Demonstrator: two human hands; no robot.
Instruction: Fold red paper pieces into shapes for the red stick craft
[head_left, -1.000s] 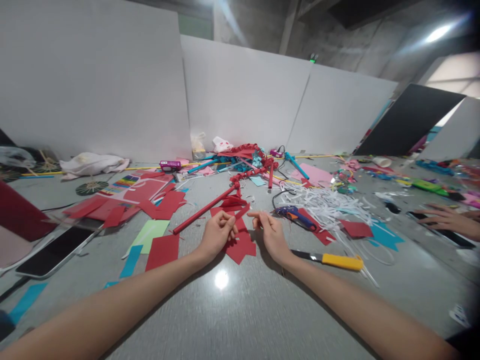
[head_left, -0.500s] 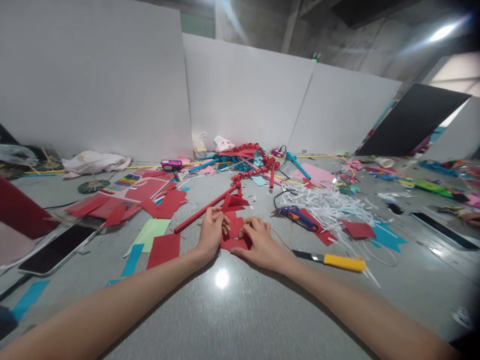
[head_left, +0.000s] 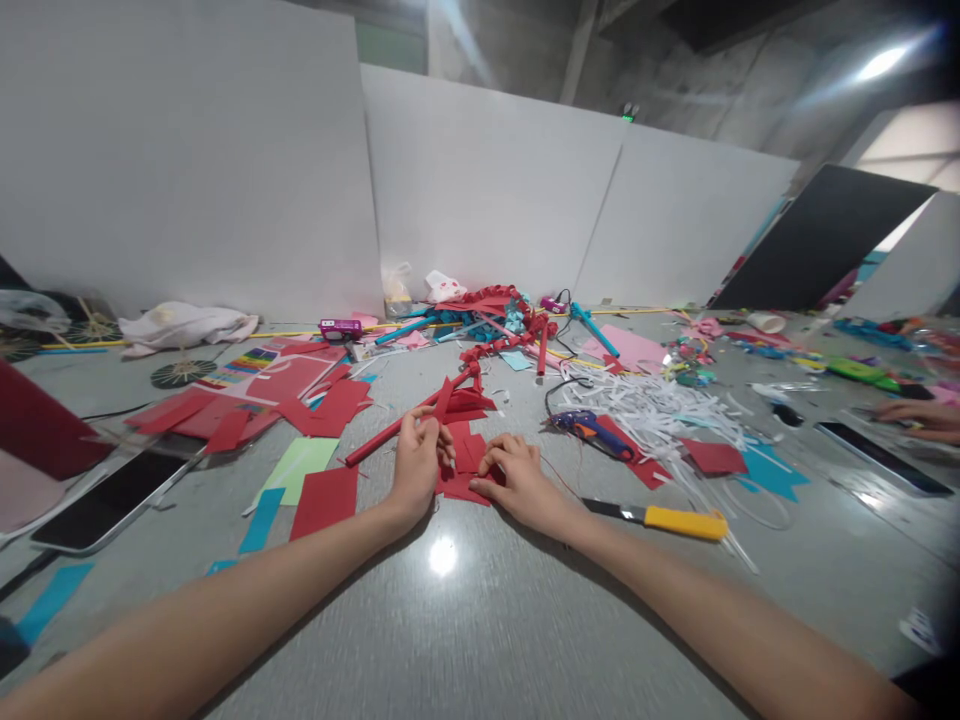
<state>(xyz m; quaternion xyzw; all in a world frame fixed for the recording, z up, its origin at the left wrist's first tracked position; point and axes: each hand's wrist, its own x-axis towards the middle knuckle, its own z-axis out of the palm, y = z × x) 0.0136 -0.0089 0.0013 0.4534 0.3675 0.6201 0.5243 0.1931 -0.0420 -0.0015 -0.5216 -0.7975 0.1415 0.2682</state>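
Observation:
My left hand (head_left: 417, 462) is closed, with a folded red paper strip (head_left: 445, 398) sticking up from its fingers. Opposite it, my right hand (head_left: 523, 484) curls its thumb and fingers onto the edge of small red paper pieces (head_left: 466, 455) lying between both hands. Exactly how the right fingertips grip the paper is partly hidden. Just behind the hands, a red rolled paper tube (head_left: 375, 442) slants across the table and meets a red paper chain (head_left: 484, 352).
On the right lie a glue gun (head_left: 592, 432), a yellow-handled knife (head_left: 686, 522), white paper shreds (head_left: 637, 400) and a phone (head_left: 881, 458). A co-worker's hand (head_left: 922, 418) shows at the far right. Red sheets (head_left: 326, 502) and another phone (head_left: 112, 495) lie left. White panels (head_left: 487, 180) stand behind.
The red strip at my left hand now stands up higher above the fingers. My right fingers have shifted slightly on the paper. The co-worker's hand has come further into view.

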